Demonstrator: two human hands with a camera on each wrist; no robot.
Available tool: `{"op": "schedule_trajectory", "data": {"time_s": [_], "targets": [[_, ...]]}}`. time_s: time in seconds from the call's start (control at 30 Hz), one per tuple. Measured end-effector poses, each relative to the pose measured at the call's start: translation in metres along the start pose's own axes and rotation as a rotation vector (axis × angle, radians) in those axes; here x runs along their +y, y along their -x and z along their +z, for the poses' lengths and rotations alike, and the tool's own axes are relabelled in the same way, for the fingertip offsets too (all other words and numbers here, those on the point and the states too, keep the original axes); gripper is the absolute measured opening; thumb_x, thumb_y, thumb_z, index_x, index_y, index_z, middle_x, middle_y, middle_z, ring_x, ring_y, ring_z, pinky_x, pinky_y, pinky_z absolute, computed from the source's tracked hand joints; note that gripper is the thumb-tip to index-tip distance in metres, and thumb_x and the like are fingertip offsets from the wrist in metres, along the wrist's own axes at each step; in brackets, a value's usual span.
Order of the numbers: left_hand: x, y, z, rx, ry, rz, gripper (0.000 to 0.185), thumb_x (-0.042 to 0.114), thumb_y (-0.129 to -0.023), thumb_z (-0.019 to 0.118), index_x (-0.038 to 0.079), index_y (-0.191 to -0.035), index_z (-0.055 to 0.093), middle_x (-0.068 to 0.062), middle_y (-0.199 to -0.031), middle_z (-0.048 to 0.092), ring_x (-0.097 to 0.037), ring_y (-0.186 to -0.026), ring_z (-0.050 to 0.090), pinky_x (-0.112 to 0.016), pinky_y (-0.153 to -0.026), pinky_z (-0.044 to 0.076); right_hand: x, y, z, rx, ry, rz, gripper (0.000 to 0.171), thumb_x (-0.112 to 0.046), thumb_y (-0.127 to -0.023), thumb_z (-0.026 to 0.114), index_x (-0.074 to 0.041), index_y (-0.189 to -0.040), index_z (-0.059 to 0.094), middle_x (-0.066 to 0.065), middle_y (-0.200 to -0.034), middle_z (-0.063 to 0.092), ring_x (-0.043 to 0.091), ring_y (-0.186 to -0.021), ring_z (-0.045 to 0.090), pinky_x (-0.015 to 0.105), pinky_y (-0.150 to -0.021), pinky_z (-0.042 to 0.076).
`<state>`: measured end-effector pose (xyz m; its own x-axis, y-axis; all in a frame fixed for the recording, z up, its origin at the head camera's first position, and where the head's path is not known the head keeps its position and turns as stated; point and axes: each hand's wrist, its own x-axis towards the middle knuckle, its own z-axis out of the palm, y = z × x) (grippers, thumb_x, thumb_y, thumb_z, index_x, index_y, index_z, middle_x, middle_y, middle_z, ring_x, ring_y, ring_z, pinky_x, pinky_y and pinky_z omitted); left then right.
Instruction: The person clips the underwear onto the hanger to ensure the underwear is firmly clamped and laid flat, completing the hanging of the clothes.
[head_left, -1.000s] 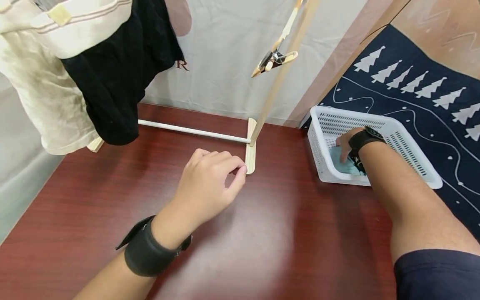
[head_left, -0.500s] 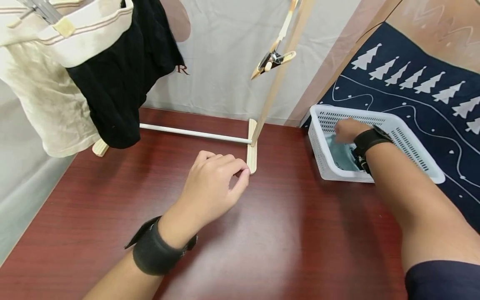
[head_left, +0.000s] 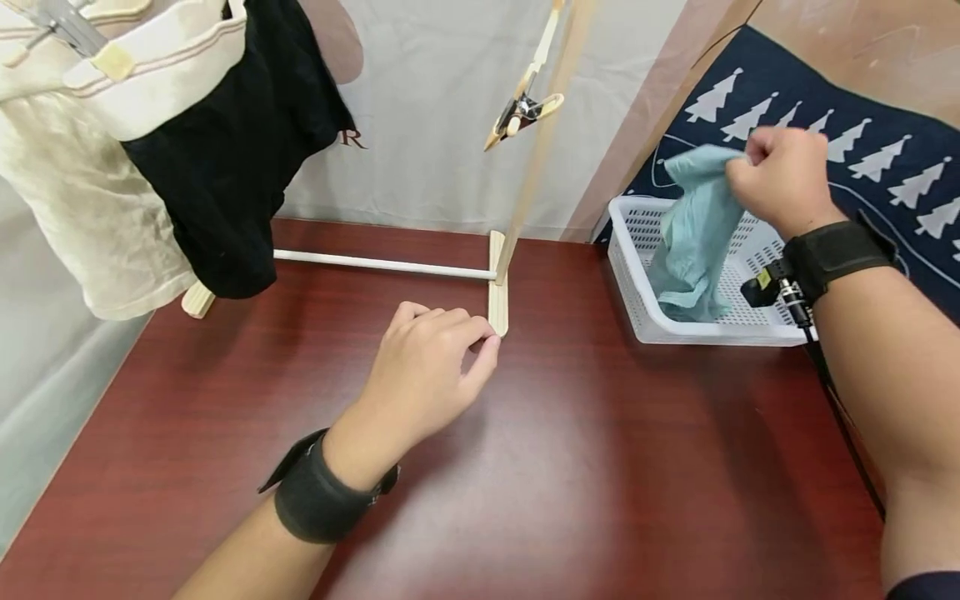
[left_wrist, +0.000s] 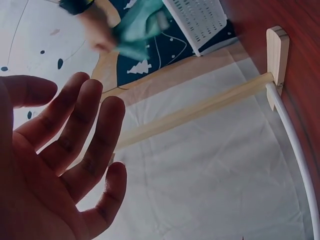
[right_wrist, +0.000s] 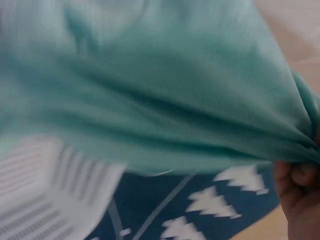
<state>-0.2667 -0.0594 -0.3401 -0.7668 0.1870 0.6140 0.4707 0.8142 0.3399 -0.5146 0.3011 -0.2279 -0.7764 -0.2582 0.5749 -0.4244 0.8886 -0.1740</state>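
Observation:
My right hand (head_left: 783, 179) pinches a teal cloth (head_left: 697, 233) by its top edge, above the white basket (head_left: 720, 333). The cloth hangs crumpled, its lower end inside the basket; which kind of garment it is I cannot tell. In the right wrist view the cloth (right_wrist: 175, 100) fills most of the picture, gathered into folds at the fingers. My left hand (head_left: 431, 367) hovers over the table near the foot of a wooden rack (head_left: 498, 292). From the left wrist view, the left hand (left_wrist: 70, 150) has loosely curled fingers and holds nothing.
At the upper left hang cream shorts (head_left: 97, 200) and a black garment (head_left: 255, 150), with a clip hanger (head_left: 71, 33) at the cream waistband. A wooden clip (head_left: 517, 117) dangles by the rack's upright. Navy fabric with tree prints (head_left: 892, 167) lies behind the basket.
My right hand has risen out of the basket, lifting the teal cloth with it. The left hand stays nearly still. The head view has shifted slightly.

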Motion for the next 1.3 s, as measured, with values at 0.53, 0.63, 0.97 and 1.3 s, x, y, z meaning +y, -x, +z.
{"op": "schedule_trajectory", "data": {"time_s": [0.53, 0.63, 0.97, 1.3], "targets": [[-0.014, -0.004, 0.014, -0.028, 0.006, -0.005, 0.008, 0.019, -0.091, 0.064, 0.019, -0.096, 0.071, 0.008, -0.073, 0.059, -0.008, -0.063, 0.053, -0.034, -0.076, 0.042, -0.149, -0.007, -0.031, 0.477, -0.544, -0.194, 0.027, 0.002, -0.081, 0.043, 0.007, -0.056, 0.038, -0.017, -0.055, 0.031, 0.0, -0.052, 0.032, 0.016, -0.054, 0.018], [-0.014, -0.006, 0.017, -0.017, 0.033, -0.014, 0.024, 0.021, -0.09, 0.068, 0.017, -0.114, 0.066, 0.004, -0.092, 0.064, -0.012, -0.075, 0.059, -0.034, -0.074, 0.042, -0.17, 0.0, -0.032, 0.465, -0.623, -0.232, 0.023, 0.004, -0.081, 0.041, 0.018, -0.063, 0.039, -0.015, -0.054, 0.032, 0.002, -0.05, 0.033, 0.016, -0.053, 0.02], [-0.015, -0.019, 0.018, 0.263, 0.204, 0.082, 0.068, 0.017, -0.088, 0.074, 0.01, -0.145, 0.038, -0.012, -0.14, 0.05, -0.023, -0.123, 0.054, -0.038, -0.086, 0.047, -0.214, 0.034, -0.019, 0.306, -1.019, -0.246, 0.024, 0.013, -0.078, 0.037, 0.016, -0.055, 0.035, -0.005, -0.054, 0.049, 0.011, -0.053, 0.043, 0.021, -0.054, 0.03], [-0.021, -0.025, 0.026, 0.356, 0.185, 0.109, 0.016, -0.002, -0.086, 0.061, 0.005, -0.098, 0.069, -0.005, -0.099, 0.073, -0.023, -0.098, 0.061, -0.042, -0.078, 0.038, -0.213, 0.074, 0.028, -0.12, -0.981, -0.084, 0.022, 0.013, -0.076, 0.042, 0.0, -0.058, 0.041, -0.004, -0.056, 0.039, 0.014, -0.055, 0.036, 0.024, -0.052, 0.025]]}}
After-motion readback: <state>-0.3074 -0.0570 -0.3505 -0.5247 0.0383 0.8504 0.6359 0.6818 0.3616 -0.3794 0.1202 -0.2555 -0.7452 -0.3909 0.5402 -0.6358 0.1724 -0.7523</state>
